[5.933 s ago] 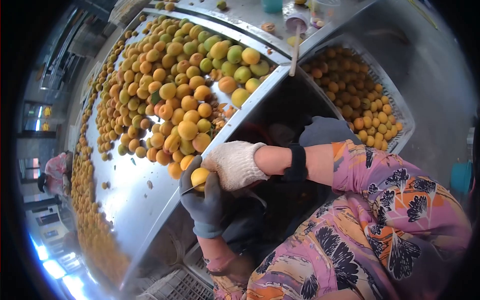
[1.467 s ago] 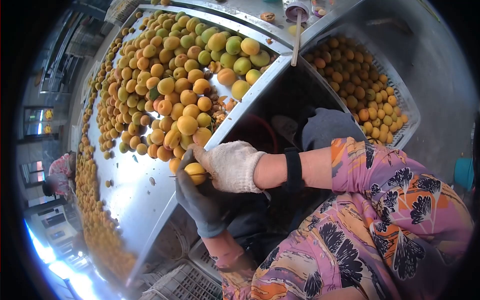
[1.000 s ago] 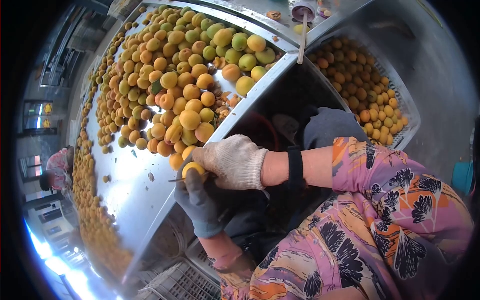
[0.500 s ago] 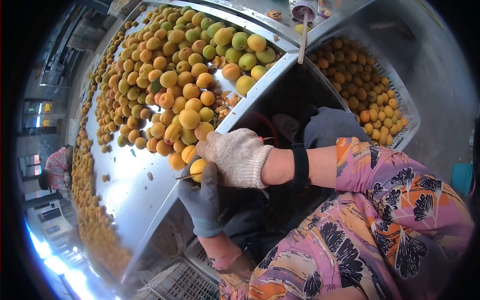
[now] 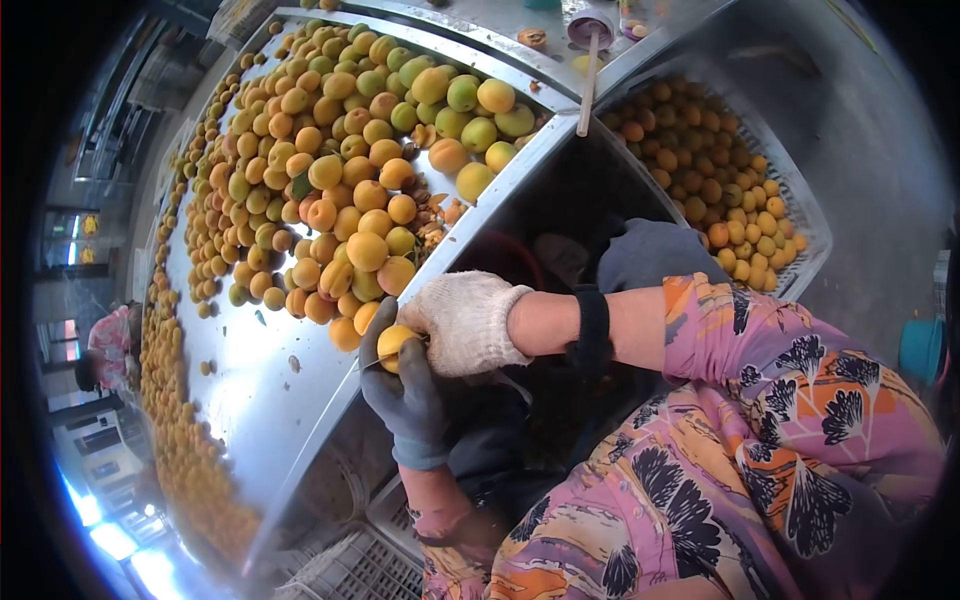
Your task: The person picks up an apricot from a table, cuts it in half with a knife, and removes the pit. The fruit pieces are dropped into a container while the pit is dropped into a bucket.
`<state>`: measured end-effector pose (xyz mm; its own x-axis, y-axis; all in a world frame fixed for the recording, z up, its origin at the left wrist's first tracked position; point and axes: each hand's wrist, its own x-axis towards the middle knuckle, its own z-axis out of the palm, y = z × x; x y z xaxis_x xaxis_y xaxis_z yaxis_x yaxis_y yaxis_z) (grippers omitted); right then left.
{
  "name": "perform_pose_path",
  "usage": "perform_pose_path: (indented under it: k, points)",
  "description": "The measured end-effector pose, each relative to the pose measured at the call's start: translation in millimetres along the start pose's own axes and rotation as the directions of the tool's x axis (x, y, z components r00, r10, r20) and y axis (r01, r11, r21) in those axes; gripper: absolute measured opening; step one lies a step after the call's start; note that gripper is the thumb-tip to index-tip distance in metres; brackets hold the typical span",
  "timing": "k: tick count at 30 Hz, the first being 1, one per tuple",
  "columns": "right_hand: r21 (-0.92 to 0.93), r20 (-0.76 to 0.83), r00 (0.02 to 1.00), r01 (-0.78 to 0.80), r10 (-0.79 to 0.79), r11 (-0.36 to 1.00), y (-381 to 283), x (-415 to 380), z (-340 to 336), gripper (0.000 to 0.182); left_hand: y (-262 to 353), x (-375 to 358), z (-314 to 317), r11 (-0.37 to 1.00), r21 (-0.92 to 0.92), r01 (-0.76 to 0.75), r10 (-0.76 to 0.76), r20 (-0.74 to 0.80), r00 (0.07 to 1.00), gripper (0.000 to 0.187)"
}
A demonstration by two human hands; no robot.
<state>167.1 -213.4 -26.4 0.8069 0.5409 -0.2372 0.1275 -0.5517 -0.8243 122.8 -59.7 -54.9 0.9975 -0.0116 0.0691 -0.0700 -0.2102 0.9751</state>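
Observation:
My left hand (image 5: 410,400), in a grey glove, is closed around a yellow-orange apricot (image 5: 397,347), its fingers and thumb on either side. My right hand (image 5: 465,322), in a whitish knit glove, is closed and pressed up against the same fruit. A thin dark knife blade (image 5: 388,358) runs along the apricot; its handle is hidden in the right glove. Both hands are just off the edge of a metal table (image 5: 285,385), beside a big heap of apricots (image 5: 335,215).
A crate (image 5: 815,215) holding apricots (image 5: 740,240) stands at right, below the table. Split fruit scraps (image 5: 432,215) lie by the rim. A stick (image 5: 588,85) leans from a purple cup (image 5: 590,28). Another person (image 5: 110,345) is at far left. Empty-looking grey crates (image 5: 355,565) sit below.
The blade, earlier jutting out left across the apricot, now lies closer along it. The right hand has rolled nearer the left fingers, which wrap further round the fruit. The view has shifted slightly.

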Motion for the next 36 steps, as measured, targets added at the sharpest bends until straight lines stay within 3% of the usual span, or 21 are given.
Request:
perform_pose_path:
  k: [8,10,12,14,15,16,18,19,20,21,22,24,25,26,27,31,32,34,35,36]
  points:
    - [0.188,0.130,0.987,-0.117,0.094,0.975,6.4,-1.3,-8.0,0.026,-9.4,-1.0,10.3,0.997,-0.030,-0.073,0.073,-0.020,0.997,0.044]
    - [0.252,0.100,0.995,-0.020,-0.005,0.967,16.6,6.6,0.1,0.028,-11.0,0.0,8.8,0.997,-0.026,-0.071,0.071,-0.019,0.997,0.043]
    - [0.266,0.132,0.991,-0.046,0.011,0.963,26.4,15.0,7.0,0.029,-8.0,-0.2,8.3,0.996,0.078,-0.035,0.034,0.011,0.999,0.045]
    - [0.156,0.185,0.982,0.012,-0.041,0.988,38.9,23.9,16.6,0.025,-9.9,-1.9,3.5,0.990,0.121,-0.072,0.070,0.018,0.997,0.042]
    - [0.051,0.166,0.951,0.255,-0.260,0.966,51.4,27.4,20.6,0.025,-11.2,-3.8,1.4,0.980,0.166,-0.111,0.109,0.026,0.994,0.039]
    - [0.052,0.164,0.952,0.253,-0.258,0.966,61.1,33.6,28.8,0.025,-13.9,-6.9,-0.2,0.980,0.166,-0.111,0.108,0.029,0.994,0.039]
    - [-0.171,0.053,0.793,0.606,-0.607,0.777,66.7,44.7,35.3,0.028,-20.2,-10.6,-3.3,0.941,0.299,-0.156,0.166,-0.008,0.986,0.034]
    - [0.076,0.138,0.965,0.213,-0.222,0.974,36.6,25.9,8.9,0.027,-20.3,-6.6,-6.2,0.940,0.304,-0.158,0.169,-0.011,0.986,0.034]
    - [0.082,0.141,0.963,0.220,-0.230,0.972,29.5,22.0,5.8,0.027,-19.3,-0.4,-10.3,0.742,0.533,-0.408,0.401,0.136,0.906,0.027]
    - [0.151,0.098,0.989,0.096,-0.112,0.984,23.1,20.3,4.6,0.029,-18.0,3.0,-14.5,0.431,0.672,-0.603,0.551,0.334,0.765,0.026]
    - [0.221,0.064,0.998,-0.025,0.012,0.975,17.0,18.4,2.7,0.033,-15.2,3.3,-17.4,0.426,0.679,-0.598,0.549,0.331,0.767,0.026]
    - [0.193,0.028,0.999,0.011,-0.016,0.981,5.6,11.7,-4.4,0.032,-8.0,4.2,-20.2,0.711,0.572,-0.409,0.350,0.216,0.911,0.025]
    - [0.138,-0.005,1.000,0.007,-0.006,0.990,1.1,9.5,-7.8,0.032,-5.9,5.0,-18.6,0.709,0.575,-0.408,0.354,0.211,0.911,0.025]
    - [0.082,-0.039,0.999,0.001,0.002,0.997,-0.8,8.7,-9.7,0.031,-4.2,6.0,-15.5,0.992,-0.001,-0.126,0.126,0.017,0.992,0.025]
    - [0.020,-0.088,0.996,0.038,-0.036,0.999,-0.9,9.7,-9.5,0.034,-2.4,7.2,-14.4,0.779,-0.610,0.145,-0.177,0.007,0.984,0.025]
    - [0.224,-0.168,0.984,0.101,-0.064,0.969,-1.2,4.2,-17.2,0.048,4.8,10.7,-20.4,0.746,-0.650,0.147,-0.146,0.055,0.988,0.028]
    - [0.222,-0.166,0.984,0.104,-0.068,0.970,0.3,7.7,-17.1,0.048,6.0,11.2,-20.9,0.758,-0.629,0.173,-0.147,0.093,0.985,0.030]
    - [0.366,-0.215,0.928,0.365,-0.304,0.856,10.4,18.7,-12.9,0.057,2.9,12.4,-23.2,0.769,-0.607,0.200,-0.148,0.135,0.980,0.032]
    - [0.509,-0.175,0.939,0.342,-0.295,0.790,16.4,23.8,-7.7,0.059,-6.2,12.7,-28.9,0.992,-0.085,-0.093,0.102,0.114,0.988,0.033]
    - [0.509,-0.178,0.939,0.342,-0.293,0.790,16.5,24.9,-6.9,0.059,-12.1,12.2,-30.2,0.805,0.448,-0.389,0.315,0.232,0.920,0.034]
